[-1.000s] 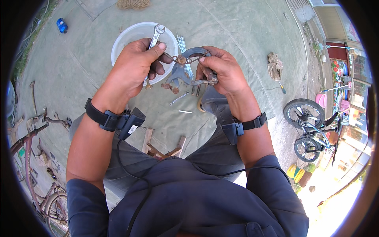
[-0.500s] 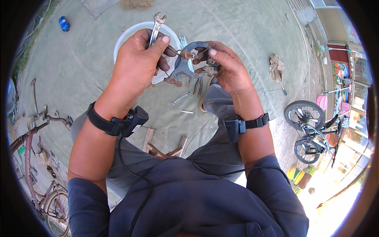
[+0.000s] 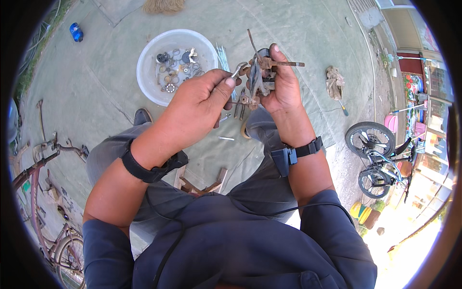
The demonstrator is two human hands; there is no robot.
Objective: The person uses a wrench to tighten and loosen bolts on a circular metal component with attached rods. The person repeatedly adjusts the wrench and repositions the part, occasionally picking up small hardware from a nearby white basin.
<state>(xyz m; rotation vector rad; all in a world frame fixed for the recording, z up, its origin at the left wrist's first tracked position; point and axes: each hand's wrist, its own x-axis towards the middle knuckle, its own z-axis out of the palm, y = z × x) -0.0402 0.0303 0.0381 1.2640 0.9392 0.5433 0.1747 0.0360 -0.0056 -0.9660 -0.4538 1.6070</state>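
Observation:
My left hand (image 3: 204,98) is closed around a silver wrench (image 3: 237,70); its jaw end points right and meets or nearly meets a metal bracket. My right hand (image 3: 286,91) grips this grey, rusty bracket (image 3: 260,79) from the right side, with the thumb up. Rusty bolts and a thin rod stick out of the bracket. My fingers hide part of it, and most of the wrench is covered by my left hand. Below the bracket, pliers (image 3: 239,111) lie on the ground. A second wrench (image 3: 225,117) lies near them, partly behind my left hand.
A whitish plastic basin (image 3: 143,79) holds several small metal parts. Beside it lie thin metal rods (image 3: 223,58). A crumpled cloth (image 3: 334,83) lies to the right, before a bicycle (image 3: 373,159). An old bicycle (image 3: 34,207) stands left. A wooden stool (image 3: 220,180) is between my legs.
My left hand has moved right and down from over the basin, tipping the wrench toward the bracket. The bracket has been turned in my right hand, so a rod now points up.

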